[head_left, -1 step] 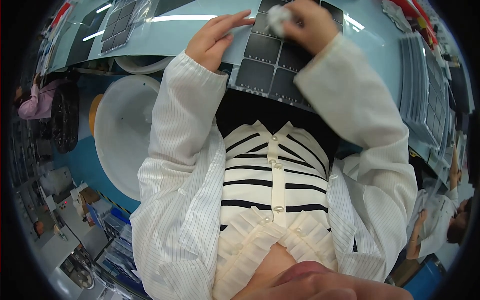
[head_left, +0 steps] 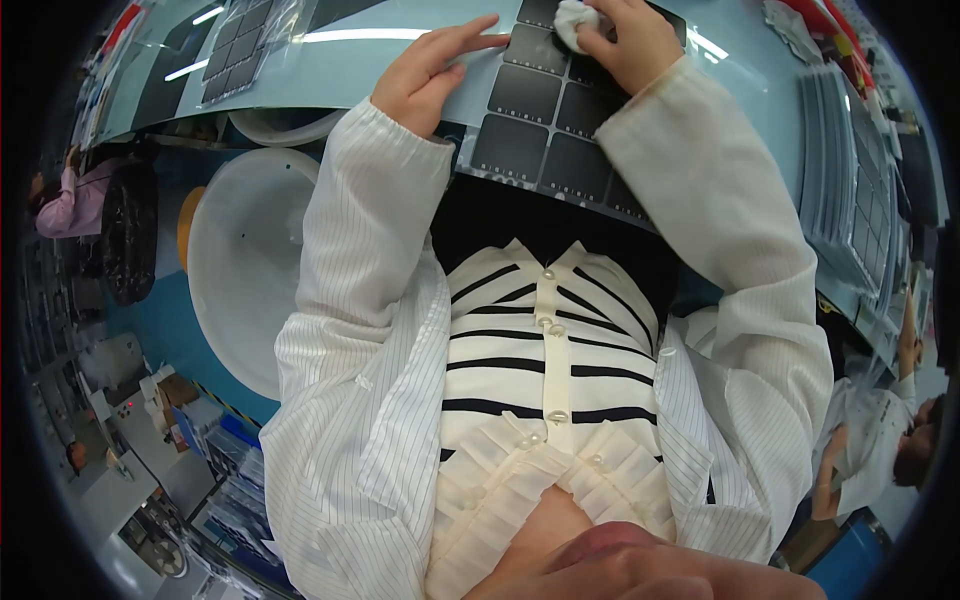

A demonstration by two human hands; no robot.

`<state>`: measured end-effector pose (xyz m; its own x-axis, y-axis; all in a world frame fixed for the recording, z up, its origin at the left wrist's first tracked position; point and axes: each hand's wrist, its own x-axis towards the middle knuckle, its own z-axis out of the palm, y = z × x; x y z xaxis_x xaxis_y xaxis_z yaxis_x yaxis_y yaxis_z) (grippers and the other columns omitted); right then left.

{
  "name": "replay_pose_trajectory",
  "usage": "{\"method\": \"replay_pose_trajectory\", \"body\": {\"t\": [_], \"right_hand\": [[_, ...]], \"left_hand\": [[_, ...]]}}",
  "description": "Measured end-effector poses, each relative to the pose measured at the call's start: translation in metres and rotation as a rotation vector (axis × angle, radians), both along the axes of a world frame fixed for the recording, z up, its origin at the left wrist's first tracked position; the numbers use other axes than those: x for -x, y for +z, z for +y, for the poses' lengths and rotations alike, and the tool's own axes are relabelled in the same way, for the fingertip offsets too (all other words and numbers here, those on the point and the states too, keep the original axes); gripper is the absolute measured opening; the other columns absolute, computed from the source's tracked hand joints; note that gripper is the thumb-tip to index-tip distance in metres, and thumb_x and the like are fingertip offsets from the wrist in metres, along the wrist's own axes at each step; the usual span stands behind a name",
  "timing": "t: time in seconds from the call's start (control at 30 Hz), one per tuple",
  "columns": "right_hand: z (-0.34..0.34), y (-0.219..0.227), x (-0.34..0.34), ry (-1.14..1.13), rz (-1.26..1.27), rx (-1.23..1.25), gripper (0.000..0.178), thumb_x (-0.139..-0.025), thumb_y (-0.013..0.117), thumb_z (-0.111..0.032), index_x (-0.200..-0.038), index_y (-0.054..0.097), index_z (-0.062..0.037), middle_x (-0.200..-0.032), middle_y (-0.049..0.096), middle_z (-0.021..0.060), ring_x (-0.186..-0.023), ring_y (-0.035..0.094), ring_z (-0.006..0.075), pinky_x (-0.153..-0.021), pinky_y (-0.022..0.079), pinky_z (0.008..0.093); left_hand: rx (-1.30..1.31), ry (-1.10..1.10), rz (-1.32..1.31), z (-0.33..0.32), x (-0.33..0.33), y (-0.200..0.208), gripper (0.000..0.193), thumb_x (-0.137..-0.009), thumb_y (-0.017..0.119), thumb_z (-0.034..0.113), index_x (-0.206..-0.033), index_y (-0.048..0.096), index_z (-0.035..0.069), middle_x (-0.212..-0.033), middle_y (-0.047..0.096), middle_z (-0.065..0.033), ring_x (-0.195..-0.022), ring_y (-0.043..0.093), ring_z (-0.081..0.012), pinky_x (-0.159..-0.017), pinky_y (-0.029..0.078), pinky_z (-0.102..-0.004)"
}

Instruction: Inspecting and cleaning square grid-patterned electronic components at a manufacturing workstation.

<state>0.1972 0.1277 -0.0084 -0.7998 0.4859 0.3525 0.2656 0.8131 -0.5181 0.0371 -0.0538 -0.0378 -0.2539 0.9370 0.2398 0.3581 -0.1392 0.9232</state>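
Observation:
A sheet of dark grey square panels (head_left: 525, 93), framed by clear gaps, lies on the glass-topped table before me. My right hand (head_left: 632, 42) pinches a wadded white cloth (head_left: 573, 24) and holds it against the upper part of the sheet. My left hand (head_left: 430, 75) rests at the sheet's left edge with fingers stretched out; its fingertips touch or nearly touch the border there. Part of the sheet's right side is hidden behind my right hand and sleeve.
A stack of similar panel sheets (head_left: 845, 180) stands at the table's right end. Another panel sheet (head_left: 237, 55) in clear film lies at the far left. A large white tub (head_left: 245, 240) sits below the table's left side. Co-workers are at both sides, one in pink (head_left: 75, 205).
My right hand has moved the white cloth slightly right and away from me across the sheet. My left hand stays nearly in place.

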Motion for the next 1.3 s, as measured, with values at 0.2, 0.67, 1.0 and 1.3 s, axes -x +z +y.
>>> {"method": "replay_pose_trajectory", "body": {"t": [0.2,0.67,1.0,1.3], "right_hand": [[-0.070,-0.005,-0.005,0.584,-0.146,0.010,0.033,-0.065,0.069,-0.011,-0.096,0.059,-0.0035,-0.086,0.055,0.0110,-0.076,0.059,0.0292,-0.066,0.048,0.0352],[-0.002,-0.026,-0.053,0.093,0.096,-0.129,0.027,-0.074,0.066,-0.011,-0.099,0.062,-0.0025,-0.082,0.056,0.0078,-0.065,0.058,0.0164,-0.057,0.046,0.0259],[-0.006,-0.007,-0.051,-0.296,0.037,-0.171,0.019,-0.061,0.065,-0.011,-0.075,0.063,0.0010,-0.067,0.057,0.0156,-0.063,0.057,0.0317,-0.059,0.047,0.0361],[-0.057,-0.015,-0.014,0.220,0.038,-0.281,0.026,-0.070,0.066,-0.015,-0.094,0.062,-0.0034,-0.086,0.058,0.0108,-0.075,0.060,0.0278,-0.066,0.049,0.0330]], "left_hand": [[0.013,-0.077,0.150,0.001,0.006,0.002,0.050,-0.087,0.031,0.001,-0.135,0.038,0.010,-0.125,0.053,-0.0080,-0.115,0.050,-0.0207,-0.099,0.037,-0.0292],[-0.302,0.288,-0.172,-0.093,-0.059,-0.073,0.040,-0.085,0.049,0.031,-0.059,0.052,0.001,-0.060,0.048,-0.0044,-0.052,0.041,-0.0098,-0.048,0.031,-0.0237],[-0.098,0.013,-0.604,-0.059,-0.083,-0.053,0.028,-0.084,0.049,0.019,-0.090,0.064,-0.003,-0.069,0.059,-0.0068,-0.064,0.051,-0.0117,-0.062,0.041,-0.0232],[-0.004,-0.047,-0.647,-0.060,-0.080,-0.054,0.032,-0.068,0.046,0.007,-0.093,0.063,-0.005,-0.077,0.061,-0.0097,-0.069,0.054,-0.0148,-0.067,0.043,-0.0241]]}}
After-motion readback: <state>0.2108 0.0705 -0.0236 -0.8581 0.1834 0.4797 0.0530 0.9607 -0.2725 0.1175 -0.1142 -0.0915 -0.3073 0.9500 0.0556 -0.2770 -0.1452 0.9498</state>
